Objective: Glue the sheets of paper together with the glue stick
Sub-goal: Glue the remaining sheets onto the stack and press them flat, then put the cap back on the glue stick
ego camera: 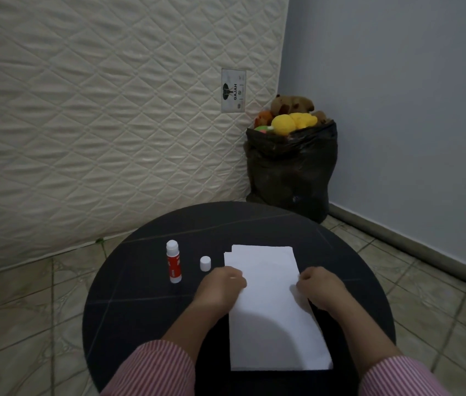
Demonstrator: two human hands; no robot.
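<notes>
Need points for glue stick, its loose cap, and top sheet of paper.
glue stick (174, 264): head view, on the red label of its body.
cap (205, 263): head view, on its white side.
top sheet of paper (269, 310): head view, on the bare middle between the hands.

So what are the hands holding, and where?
Both hold the paper sheets by their side edges: left hand on the left edge, right hand on the right. Exact finger grip is unclear.

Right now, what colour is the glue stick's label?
Red, on the white glue stick, seen in the head view.
</notes>
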